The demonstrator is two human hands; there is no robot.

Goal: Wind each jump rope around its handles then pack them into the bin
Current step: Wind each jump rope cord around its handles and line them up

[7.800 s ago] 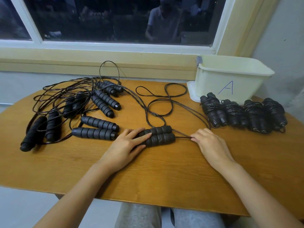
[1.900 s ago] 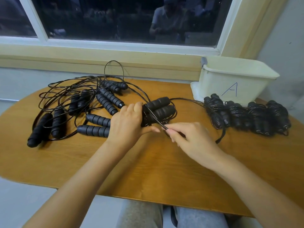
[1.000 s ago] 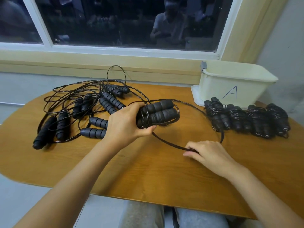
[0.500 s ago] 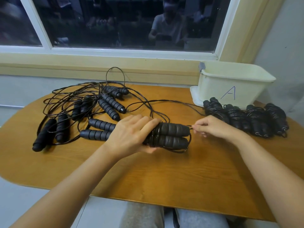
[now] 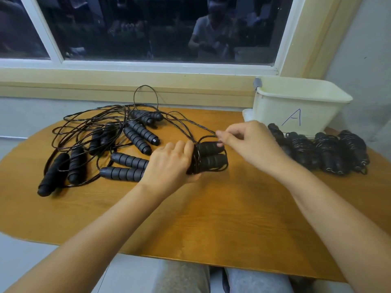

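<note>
Right hand shift: since half a second ago it has gone up and over, from the 3 o'clock end of the handle pair (image 5: pixel 211 157) to its 12 o'clock side, taking the cord (image 5: pixel 190 125) along.
Right hand (image 5: pixel 249 144) now: thumb and forefinger are pinched on the cord just above the upper handle.
Left hand (image 5: pixel 169 161): fingers are curled round the 9 o'clock end of the pair, clamping both handles together. I cannot tell whether the pair rests on the desk (image 5: pixel 211 218) or sits just off it.
Meaning for the task: another turn looks to be going on. Winding seems partway done, since a slack run of cord leads off toward 10 o'clock.
Handle pair look: two black ribbed grips lie side by side along 9-to-3. Thin turns are bunched by the left fingers, and one loose loop sags round the 3 o'clock end.
Handle pair place: mid-desk, between the loose ropes (image 5: pixel 95 134) at 9 to 10 o'clock and the wound bundles (image 5: pixel 323 151) at 3 o'clock.
Bin (image 5: pixel 296 102): cream, marked A, at 1 o'clock. Its inside is hidden, and the wound bundles lie in front of it, not yet packed.
</note>
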